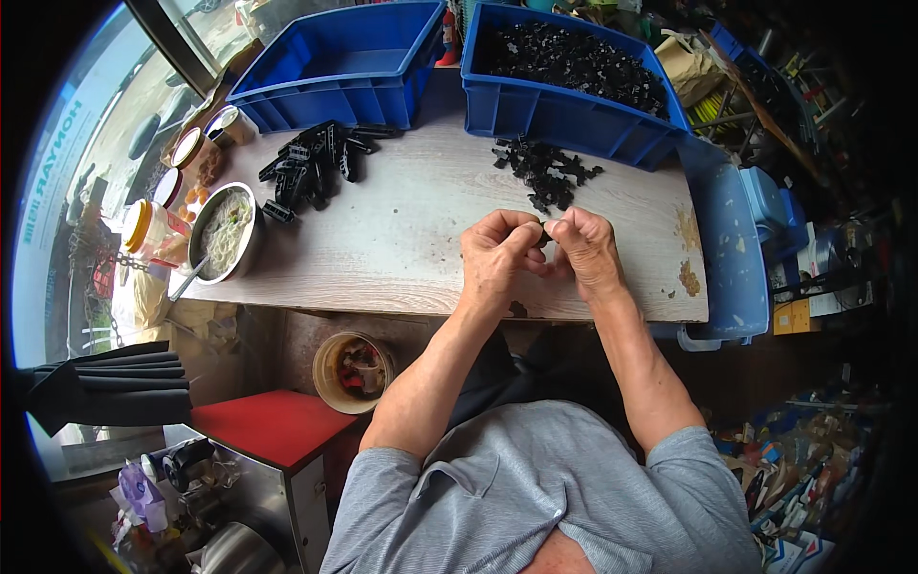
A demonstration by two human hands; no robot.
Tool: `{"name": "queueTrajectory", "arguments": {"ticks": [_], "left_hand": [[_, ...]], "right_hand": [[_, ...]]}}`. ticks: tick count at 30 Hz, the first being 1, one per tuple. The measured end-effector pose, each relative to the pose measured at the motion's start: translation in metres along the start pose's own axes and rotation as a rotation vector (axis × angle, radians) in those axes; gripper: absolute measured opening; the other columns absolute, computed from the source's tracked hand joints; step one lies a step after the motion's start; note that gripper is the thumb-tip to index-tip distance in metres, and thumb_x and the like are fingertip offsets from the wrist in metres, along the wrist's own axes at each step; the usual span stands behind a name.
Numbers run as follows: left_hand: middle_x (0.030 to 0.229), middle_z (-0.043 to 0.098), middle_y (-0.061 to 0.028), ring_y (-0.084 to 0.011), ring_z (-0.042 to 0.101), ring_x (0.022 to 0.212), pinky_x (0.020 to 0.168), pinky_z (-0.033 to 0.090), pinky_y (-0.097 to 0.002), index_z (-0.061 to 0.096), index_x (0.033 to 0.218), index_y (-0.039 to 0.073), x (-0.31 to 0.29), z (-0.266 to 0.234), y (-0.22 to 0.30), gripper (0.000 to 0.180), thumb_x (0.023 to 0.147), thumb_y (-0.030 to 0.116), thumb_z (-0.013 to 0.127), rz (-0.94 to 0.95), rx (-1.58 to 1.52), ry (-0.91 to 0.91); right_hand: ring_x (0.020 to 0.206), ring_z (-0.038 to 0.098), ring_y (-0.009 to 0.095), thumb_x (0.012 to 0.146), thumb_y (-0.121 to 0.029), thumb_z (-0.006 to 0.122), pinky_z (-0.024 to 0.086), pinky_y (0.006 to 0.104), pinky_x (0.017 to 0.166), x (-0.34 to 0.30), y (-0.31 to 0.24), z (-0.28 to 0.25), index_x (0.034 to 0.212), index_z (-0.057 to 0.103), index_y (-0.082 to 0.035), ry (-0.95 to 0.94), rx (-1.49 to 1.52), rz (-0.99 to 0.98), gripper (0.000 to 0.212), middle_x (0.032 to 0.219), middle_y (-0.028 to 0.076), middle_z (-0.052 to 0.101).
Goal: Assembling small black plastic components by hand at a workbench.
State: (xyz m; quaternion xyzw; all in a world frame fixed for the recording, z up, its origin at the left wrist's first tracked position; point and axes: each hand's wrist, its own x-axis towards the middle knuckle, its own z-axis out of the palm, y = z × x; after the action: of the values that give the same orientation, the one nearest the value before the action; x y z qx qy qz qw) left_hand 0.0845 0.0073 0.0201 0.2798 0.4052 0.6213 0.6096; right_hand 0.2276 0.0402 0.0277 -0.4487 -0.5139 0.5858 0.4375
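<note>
Close together over the near right part of the table, my left hand [500, 251] and my right hand [586, 251] pinch a small black part [545, 230] between their fingertips. Most of that part is hidden by the fingers, so its shape cannot be made out. Just beyond my hands lies a loose pile of small black plastic pieces [545, 172]. Farther left on the table is a heap of longer black plastic parts [311, 165], stacked loosely.
At the back stand a blue crate [325, 91] and another blue crate [564, 120] full of small black pieces. A bowl of noodles [228, 230] with a spoon and several jars [143, 228] line the left edge. A bucket [330, 387] stands below the table's front edge.
</note>
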Motion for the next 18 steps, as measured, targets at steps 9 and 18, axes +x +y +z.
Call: {"name": "queueTrajectory", "arguments": {"ticks": [9, 18], "left_hand": [[0.098, 0.068, -0.008, -0.0222, 0.065, 0.088, 0.074, 0.054, -0.0337, 0.068, 0.113, 0.007, 0.076, -0.032, 0.013, 0.026, 0.09, 0.02, 0.066, 0.582, 0.886, 0.066], [0.105, 0.065, -0.0106, -0.0358, 0.058, 0.099, 0.088, 0.048, -0.0431, 0.07, 0.104, 0.013, 0.132, -0.046, 0.027, 0.024, 0.08, 0.013, 0.066, 0.713, 1.528, -0.082]], "right_hand": [[0.045, 0.047, 0.013, 0.093, -0.03, 0.063, 0.059, 0.0432, 0.056, -0.004, 0.005, -0.023, 0.071, 0.051, -0.014, 0.044, 0.225, 0.028, 0.03, 0.047, -0.003, 0.033], [0.047, 0.052, 0.019, 0.088, -0.033, 0.065, 0.059, 0.0536, 0.068, -0.005, -0.019, -0.105, 0.065, 0.045, -0.013, 0.571, 0.311, 0.086, 0.036, 0.044, 0.002, 0.035]]}}
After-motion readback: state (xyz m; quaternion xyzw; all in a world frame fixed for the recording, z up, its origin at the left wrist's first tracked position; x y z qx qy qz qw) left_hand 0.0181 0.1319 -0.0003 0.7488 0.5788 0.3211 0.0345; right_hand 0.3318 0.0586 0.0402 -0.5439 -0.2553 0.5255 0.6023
